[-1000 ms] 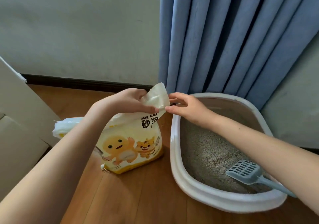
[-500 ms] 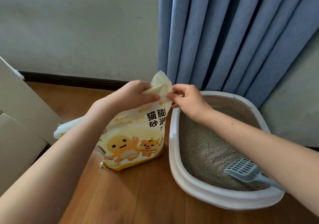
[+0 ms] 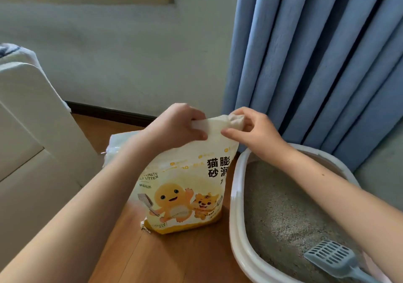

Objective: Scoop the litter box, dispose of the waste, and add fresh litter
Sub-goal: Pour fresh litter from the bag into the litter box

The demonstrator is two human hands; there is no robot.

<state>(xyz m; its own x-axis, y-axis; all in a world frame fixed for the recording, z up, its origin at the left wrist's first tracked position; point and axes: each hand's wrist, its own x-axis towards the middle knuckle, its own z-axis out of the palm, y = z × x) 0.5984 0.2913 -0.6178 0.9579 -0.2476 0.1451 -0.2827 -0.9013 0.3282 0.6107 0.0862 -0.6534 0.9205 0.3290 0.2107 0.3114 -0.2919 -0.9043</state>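
Wooden floorboards (image 3: 181,258) run along a pale wall (image 3: 122,64) with a dark skirting board, a window sill high up and a blue curtain (image 3: 316,60) hanging at the right. On the floor stands a yellow and white bag of cat litter (image 3: 185,191), upright and just beside the white litter box (image 3: 236,204), which sits in front of the curtain. The left hand (image 3: 176,125) grips the crumpled top of the bag with its fingers curled round the material, and the right hand (image 3: 250,128) pinches the same top edge from the other side, thumb and fingers closed on it; the two hands are close together, with a short stretch of bag top between them. Grey litter (image 3: 283,213) fills the box in a fairly even layer, and no clumps can be made out on its surface. A grey-blue scoop (image 3: 331,255) lies in the near part of the box, its slotted head on the litter and its handle running off toward the lower right. Judging from that, the scooping looks finished and the scoop set aside; whether the waste has been thrown away cannot be told, since no bin or waste bag is plainly in view. What seems to be under way is opening the bag. Still left, it appears, is lifting it, tipping fresh litter into the box and levelling it.
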